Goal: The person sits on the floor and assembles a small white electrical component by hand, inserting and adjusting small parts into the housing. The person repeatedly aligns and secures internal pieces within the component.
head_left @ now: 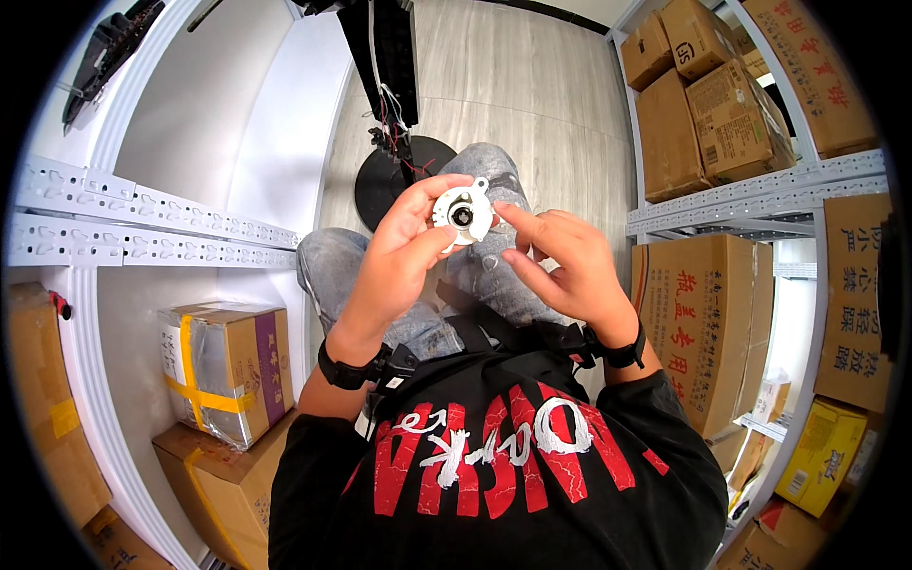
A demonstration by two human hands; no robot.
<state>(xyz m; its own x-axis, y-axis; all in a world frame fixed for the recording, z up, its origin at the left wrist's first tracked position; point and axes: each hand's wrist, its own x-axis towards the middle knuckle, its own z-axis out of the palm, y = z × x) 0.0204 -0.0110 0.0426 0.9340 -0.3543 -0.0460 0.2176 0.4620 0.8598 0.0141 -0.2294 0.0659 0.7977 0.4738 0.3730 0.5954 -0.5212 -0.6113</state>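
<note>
A small white round plastic part (480,221) with a black hub in its centre and a ring-shaped lug at its top is held up above my knees. My left hand (411,233) grips it by the left edge, thumb in front and fingers behind. Close to the part's right edge is my right hand (562,255), its index finger pointing at the rim and its thumb apart. I cannot tell whether that fingertip touches the part. The right hand's other fingers are curled and partly hidden, with nothing seen in them.
Beyond my knees stands a black post (391,66) with loose red and white wires, on a round black base (425,160). White metal shelving (152,223) rises on the left, holding a yellow-taped box (228,370). Shelves on the right hold several cardboard boxes (708,323).
</note>
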